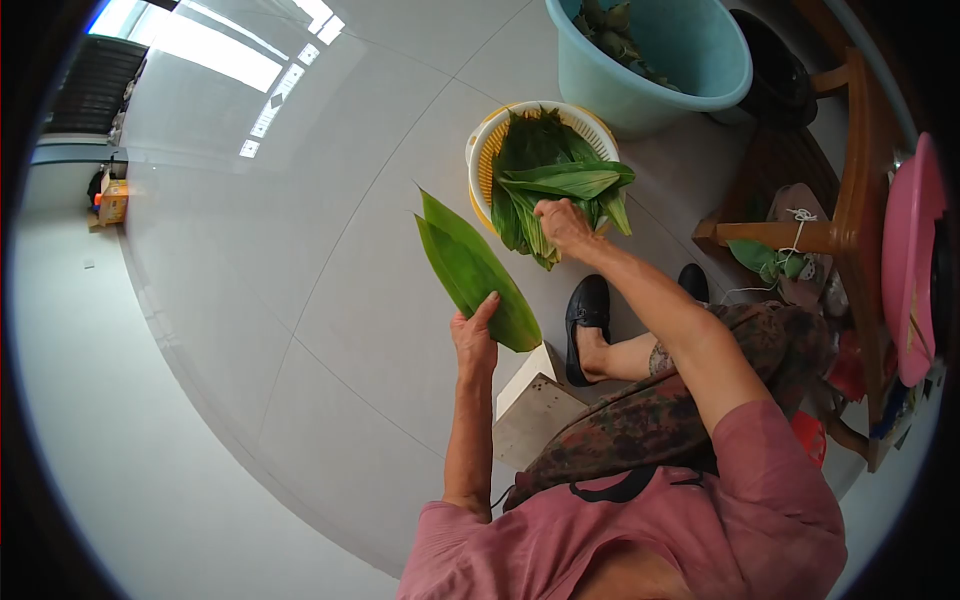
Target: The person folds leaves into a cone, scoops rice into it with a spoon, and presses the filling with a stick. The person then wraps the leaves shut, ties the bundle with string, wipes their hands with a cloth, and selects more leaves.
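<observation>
In my left hand (pixel 475 335) are two or so long, broad green bamboo leaves (pixel 470 265), overlapped and pinched at the lower part by thumb and fingers. Their pointed tips face up and away from me. My right hand (pixel 566 225) reaches into a white and yellow basket (pixel 478 165) and is closed on the green leaves (pixel 545 160) piled in it. Its fingertips are partly hidden, so how many leaves it grips is unclear. Some leaves hang over the basket's near rim.
Behind the basket stands a light blue tub (pixel 640 105) holding dark green leafy bundles (pixel 615 40). To the right are a wooden chair (pixel 860 220), white string (pixel 800 215) with a green leaf bundle (pixel 770 262), and a pink basin (pixel 912 260). A small box-like stool (pixel 535 415) sits near my knees.
</observation>
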`<state>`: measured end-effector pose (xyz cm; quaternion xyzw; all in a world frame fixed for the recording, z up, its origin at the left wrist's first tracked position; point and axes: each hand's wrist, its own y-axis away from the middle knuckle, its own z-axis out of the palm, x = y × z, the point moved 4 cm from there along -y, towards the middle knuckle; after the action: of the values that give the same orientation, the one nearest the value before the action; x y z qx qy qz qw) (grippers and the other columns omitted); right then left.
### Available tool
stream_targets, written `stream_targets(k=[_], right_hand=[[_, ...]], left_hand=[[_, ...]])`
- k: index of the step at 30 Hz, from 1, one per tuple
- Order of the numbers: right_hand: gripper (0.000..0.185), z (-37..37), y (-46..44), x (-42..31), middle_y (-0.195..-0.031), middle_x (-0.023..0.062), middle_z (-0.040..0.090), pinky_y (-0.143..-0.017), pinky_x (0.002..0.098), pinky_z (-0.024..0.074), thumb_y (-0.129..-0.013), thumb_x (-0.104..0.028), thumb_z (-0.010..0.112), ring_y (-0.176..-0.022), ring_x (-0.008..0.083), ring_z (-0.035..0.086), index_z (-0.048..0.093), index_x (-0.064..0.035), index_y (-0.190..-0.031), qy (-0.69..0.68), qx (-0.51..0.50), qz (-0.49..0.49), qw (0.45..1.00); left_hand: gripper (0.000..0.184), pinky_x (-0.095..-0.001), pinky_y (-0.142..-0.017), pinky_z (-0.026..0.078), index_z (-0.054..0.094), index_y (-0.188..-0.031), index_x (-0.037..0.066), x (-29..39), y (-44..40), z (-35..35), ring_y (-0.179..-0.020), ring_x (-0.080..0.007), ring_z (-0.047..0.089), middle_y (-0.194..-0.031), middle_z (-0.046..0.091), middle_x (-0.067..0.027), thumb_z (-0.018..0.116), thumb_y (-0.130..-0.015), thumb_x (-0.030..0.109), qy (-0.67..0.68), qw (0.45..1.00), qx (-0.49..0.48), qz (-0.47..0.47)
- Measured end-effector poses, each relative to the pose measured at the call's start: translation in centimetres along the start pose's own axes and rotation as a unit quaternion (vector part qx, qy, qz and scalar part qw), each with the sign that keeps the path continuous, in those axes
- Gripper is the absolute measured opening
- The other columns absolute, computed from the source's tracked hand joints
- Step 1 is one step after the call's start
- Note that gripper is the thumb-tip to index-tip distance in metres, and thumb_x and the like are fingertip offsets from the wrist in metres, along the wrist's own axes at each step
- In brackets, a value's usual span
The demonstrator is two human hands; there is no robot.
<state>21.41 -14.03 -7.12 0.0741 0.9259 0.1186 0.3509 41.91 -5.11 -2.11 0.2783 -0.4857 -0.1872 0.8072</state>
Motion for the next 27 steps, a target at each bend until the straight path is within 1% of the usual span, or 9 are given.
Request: stream_targets(k=[3,4,7,11,13,16,22,25,27], right_hand=[[0.022,-3.1,-0.8,0.5,-0.084,0.0211,0.06,-0.071,0.0405,0.0468,-0.075,-0.008,0.047,-0.079,0.0358,0.059,0.056,0.0002,-0.093,-0.113,0.052,0.016,0.992],[0.022,-3.9,-0.7,0.3,-0.083,0.0197,0.061,-0.071,0.0387,0.046,-0.074,-0.01,0.049,-0.08,0.0338,0.058,0.055,-0.0002,-0.092,-0.158,0.017,0.057,0.986],[0.018,-7.3,0.6,-2.3,-0.084,0.0188,0.061,-0.069,0.0373,0.0462,-0.076,-0.007,0.048,-0.082,0.0317,0.059,0.053,-0.0003,-0.091,-0.177,-0.018,0.05,0.983],[0.013,-11.0,4.0,-8.5,-0.079,0.0149,0.058,-0.063,0.0323,0.0478,-0.074,-0.002,0.05,-0.076,0.0264,0.059,0.051,0.0005,-0.087,0.013,0.044,-0.216,0.975],[0.013,-11.0,7.3,-11.4,-0.076,0.0131,0.055,-0.06,0.0299,0.0486,-0.073,-0.001,0.052,-0.072,0.0242,0.058,0.05,0.0008,-0.085,0.193,0.106,-0.357,0.908],[0.026,-9.1,10.0,-11.6,-0.081,0.0116,0.053,-0.062,0.0303,0.0497,-0.069,-0.003,0.053,-0.071,0.0234,0.055,0.049,0.0032,-0.094,0.261,0.055,-0.329,0.906],[0.028,-9.9,12.1,-11.9,-0.095,0.0158,0.056,-0.063,0.0296,0.0493,-0.072,-0.008,0.056,-0.076,0.0231,0.056,0.051,0.0032,-0.098,0.329,0.136,-0.357,0.863],[0.034,-13.6,13.3,-12.2,-0.105,0.0167,0.055,-0.067,0.0307,0.0487,-0.075,-0.017,0.062,-0.083,0.0201,0.057,0.052,0.001,-0.102,0.135,0.069,-0.338,0.929],[0.039,-18.1,12.2,-11.3,-0.108,0.0135,0.056,-0.073,0.0312,0.0481,-0.076,-0.023,0.066,-0.089,0.0181,0.057,0.053,-0.0007,-0.105,-0.042,0.082,-0.182,0.979]], left_hand=[[0.021,-0.0285,-0.074,0.051,0.059,-0.098,-0.001,-0.2,-0.1,0.5,-0.08,-0.0165,0.061,-0.091,0.063,-0.0084,0.062,-0.078,0.003,0.005,1.0,-0.011,0.005],[0.021,-0.0289,-0.074,0.051,0.058,-0.099,-0.001,-0.1,-0.2,0.6,-0.08,-0.0171,0.062,-0.091,0.063,-0.0087,0.062,-0.078,0.002,0.005,1.0,-0.015,0.008],[0.02,-0.0279,-0.073,0.05,0.059,-0.098,-0.002,-0.2,-0.8,1.2,-0.08,-0.0163,0.061,-0.091,0.063,-0.0085,0.061,-0.079,0.003,-0.006,0.999,-0.014,0.051],[0.02,-0.0263,-0.072,0.049,0.059,-0.098,-0.002,1.1,-1.3,3.7,-0.078,-0.0137,0.06,-0.092,0.063,-0.0069,0.061,-0.08,0.006,-0.022,0.993,-0.017,0.112],[0.021,-0.0254,-0.072,0.047,0.058,-0.099,-0.002,1.8,-1.3,5.9,-0.078,-0.012,0.058,-0.092,0.062,-0.0058,0.062,-0.081,0.008,-0.017,0.99,-0.042,0.134],[0.019,-0.0239,-0.071,0.048,0.059,-0.098,-0.001,2.1,-0.8,8.3,-0.079,-0.0111,0.059,-0.093,0.062,-0.006,0.059,-0.083,0.01,0.014,0.989,-0.081,0.123],[0.016,-0.0236,-0.071,0.048,0.06,-0.096,0.0,2.7,0.9,10.5,-0.079,-0.0115,0.059,-0.091,0.063,-0.0052,0.059,-0.084,0.01,0.058,0.986,-0.118,0.102],[0.017,-0.0233,-0.07,0.048,0.061,-0.095,-0.001,3.7,1.7,10.7,-0.077,-0.0104,0.059,-0.089,0.063,-0.0047,0.062,-0.082,0.009,0.022,0.981,-0.138,0.132],[0.018,-0.0233,-0.071,0.048,0.061,-0.096,-0.001,5.1,3.4,11.3,-0.078,-0.0108,0.06,-0.09,0.064,-0.0058,0.062,-0.081,0.007,0.001,0.978,-0.172,0.119]])
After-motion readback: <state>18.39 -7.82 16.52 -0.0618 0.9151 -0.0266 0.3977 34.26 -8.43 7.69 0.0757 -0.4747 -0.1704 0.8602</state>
